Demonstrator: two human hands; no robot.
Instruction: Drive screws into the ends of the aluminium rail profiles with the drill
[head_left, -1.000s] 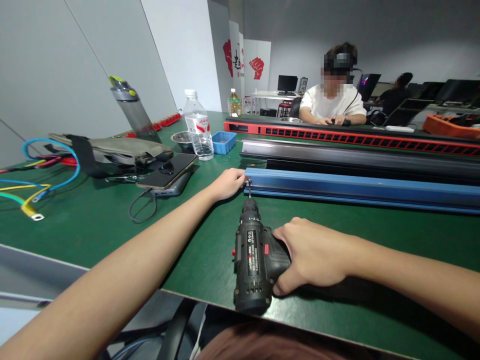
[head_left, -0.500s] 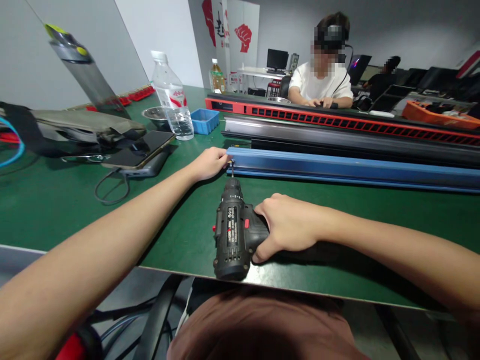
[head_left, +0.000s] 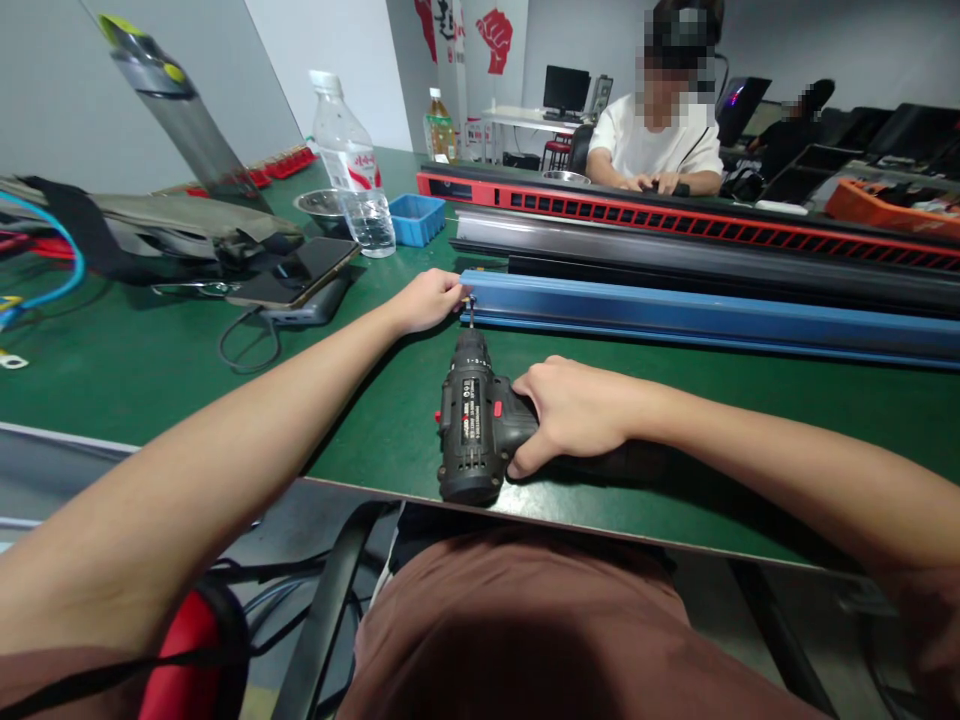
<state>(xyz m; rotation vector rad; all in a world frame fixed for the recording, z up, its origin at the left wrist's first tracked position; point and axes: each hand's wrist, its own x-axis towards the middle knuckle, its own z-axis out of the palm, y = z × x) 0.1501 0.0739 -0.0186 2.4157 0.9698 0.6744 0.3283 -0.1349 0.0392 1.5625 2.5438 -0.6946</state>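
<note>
A black cordless drill [head_left: 471, 425] lies nearly flat over the green table, its bit pointing away from me. My right hand [head_left: 574, 415] is wrapped round the drill's handle. The bit's tip meets the left end of a long blue metal profile [head_left: 675, 312], where a small yellowish piece shows. At that same end, my left hand [head_left: 431, 300] is closed with its fingertips pressed together. Whether those fingers grip the profile or a small part is hidden.
Behind the blue profile lie a grey profile [head_left: 600, 240] and a red-and-black slotted strip [head_left: 637, 212]. To the left are a phone [head_left: 300, 272], a water bottle [head_left: 356, 175], a blue tray [head_left: 417, 220] and a grey bag [head_left: 187, 235]. A person [head_left: 652, 140] sits across the table.
The whole view has shifted, so things on the table sit slightly higher in the picture. Both hands and the drill keep about the same place at the blue profile's end.
</note>
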